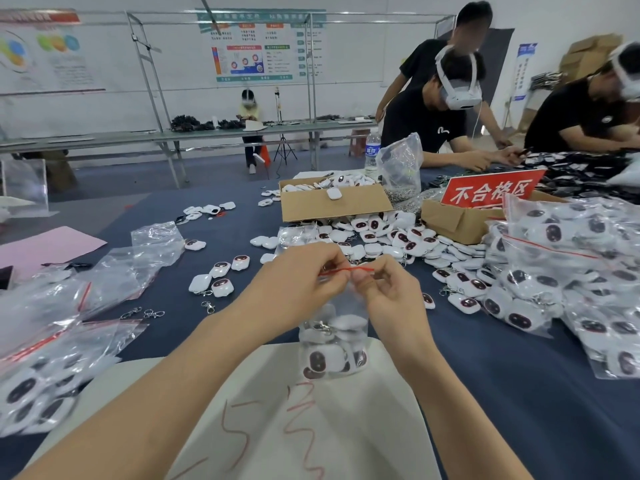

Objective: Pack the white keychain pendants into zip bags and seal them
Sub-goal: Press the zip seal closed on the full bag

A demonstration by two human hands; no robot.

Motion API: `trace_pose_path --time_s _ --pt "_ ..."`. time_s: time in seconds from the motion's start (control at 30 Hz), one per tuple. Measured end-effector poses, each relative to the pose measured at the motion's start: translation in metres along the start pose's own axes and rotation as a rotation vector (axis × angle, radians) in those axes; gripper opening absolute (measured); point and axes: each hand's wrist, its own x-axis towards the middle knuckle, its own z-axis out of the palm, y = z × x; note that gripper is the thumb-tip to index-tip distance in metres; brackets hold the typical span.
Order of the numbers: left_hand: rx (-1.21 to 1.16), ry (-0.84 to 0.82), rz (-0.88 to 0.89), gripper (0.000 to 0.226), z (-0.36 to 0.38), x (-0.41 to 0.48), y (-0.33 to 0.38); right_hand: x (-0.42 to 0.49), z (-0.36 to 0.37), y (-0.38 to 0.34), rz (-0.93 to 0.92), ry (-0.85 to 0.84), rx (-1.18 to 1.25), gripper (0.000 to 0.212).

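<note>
Fingers of the left hand (304, 275) and the right hand (384, 289) are curled in tight, pinching the red seal strip (346, 270) along the top of a clear zip bag (334, 327). The bag hangs upright between them over a white sheet (311, 427) on the blue table (519, 375), white pendants (329, 358) heaped in its bottom. Loose pendants (398, 237) lie just beyond, by an open cardboard box (332, 206).

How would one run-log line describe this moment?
step: sealing | left hand, right hand: pinch red zip strip | clear plastic zip bag: holds white keychain pendants
</note>
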Motion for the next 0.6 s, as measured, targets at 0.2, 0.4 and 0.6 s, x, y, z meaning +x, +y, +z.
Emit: trace_pose_path --time_s 0.2,0.4,0.6 --pt "0.007 0.039 -0.027 0.008 -0.001 -0.012 -0.010 -0.001 0.000 0.001 0.003 0.047 0.007 0.024" --pt "0.003 0.091 -0.057 0.009 -0.007 -0.027 -0.030 0.001 -0.002 0.004 0.020 0.099 0.030 0.020" --pt "-0.049 0.167 -0.083 0.013 -0.011 -0.045 -0.048 0.005 -0.005 0.008 0.032 0.120 0.034 0.019"
